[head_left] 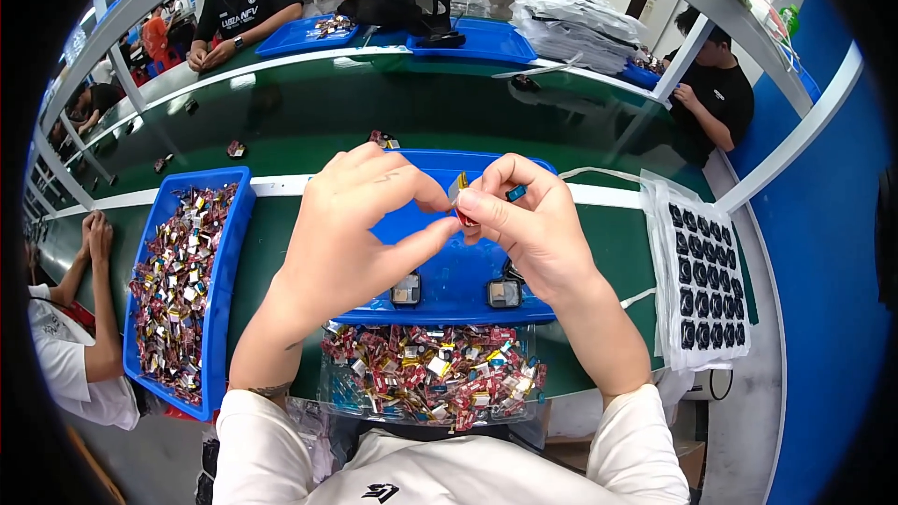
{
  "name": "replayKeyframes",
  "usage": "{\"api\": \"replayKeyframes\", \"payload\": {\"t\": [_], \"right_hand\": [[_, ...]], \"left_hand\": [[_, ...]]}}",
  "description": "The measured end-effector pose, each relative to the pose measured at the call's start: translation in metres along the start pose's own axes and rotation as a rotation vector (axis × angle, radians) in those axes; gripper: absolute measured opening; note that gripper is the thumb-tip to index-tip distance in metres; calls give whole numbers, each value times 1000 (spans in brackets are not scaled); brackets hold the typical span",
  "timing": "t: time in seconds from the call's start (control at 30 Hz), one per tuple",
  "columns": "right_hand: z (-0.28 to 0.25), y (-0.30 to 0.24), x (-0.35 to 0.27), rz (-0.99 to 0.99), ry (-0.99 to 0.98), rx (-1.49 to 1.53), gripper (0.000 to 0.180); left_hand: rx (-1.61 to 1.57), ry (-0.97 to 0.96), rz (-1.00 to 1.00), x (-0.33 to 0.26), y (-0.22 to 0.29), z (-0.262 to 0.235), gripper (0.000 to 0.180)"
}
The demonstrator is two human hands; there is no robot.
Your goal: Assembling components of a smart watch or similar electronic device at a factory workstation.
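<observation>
1. My left hand (351, 224) and right hand (533, 224) pinch one small wired part (465, 201) together, raised over the blue tray (449, 271) for close work.
2. The clear bin (430, 379) of spare parts sits just nearer me than the tray (easy reach).

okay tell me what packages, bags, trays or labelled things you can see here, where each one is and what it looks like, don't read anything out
Clear plastic bag: nearest the person, heaped with small red, gold and silver parts.
Blue tray: under both hands, holding two small square dark parts.
Long blue tray: to the left, full of the same small parts.
White sheet: to the right, rows of small black parts.
Stack of white bags: far side of the green bench.
Left hand and right hand: pinching one small part.
</observation>
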State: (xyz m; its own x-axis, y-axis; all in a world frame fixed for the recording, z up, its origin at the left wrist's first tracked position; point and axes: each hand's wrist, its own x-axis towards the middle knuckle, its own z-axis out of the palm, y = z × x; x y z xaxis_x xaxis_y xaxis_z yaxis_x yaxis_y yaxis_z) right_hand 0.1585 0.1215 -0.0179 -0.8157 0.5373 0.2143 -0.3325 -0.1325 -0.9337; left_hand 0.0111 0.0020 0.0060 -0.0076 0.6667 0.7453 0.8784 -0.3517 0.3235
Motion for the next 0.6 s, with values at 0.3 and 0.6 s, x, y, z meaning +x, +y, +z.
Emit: {"api": "replayKeyframes", "payload": {"t": [0.3,0.6], "right_hand": [[1,-19,-5,-81,-79,-154,11],[-4,-18,-4,-168,-11,-193,9]], "left_hand": [[-172,-104,-193,1,5,-14,15],[-286,-27,-128,3,2,-12,18]]}}
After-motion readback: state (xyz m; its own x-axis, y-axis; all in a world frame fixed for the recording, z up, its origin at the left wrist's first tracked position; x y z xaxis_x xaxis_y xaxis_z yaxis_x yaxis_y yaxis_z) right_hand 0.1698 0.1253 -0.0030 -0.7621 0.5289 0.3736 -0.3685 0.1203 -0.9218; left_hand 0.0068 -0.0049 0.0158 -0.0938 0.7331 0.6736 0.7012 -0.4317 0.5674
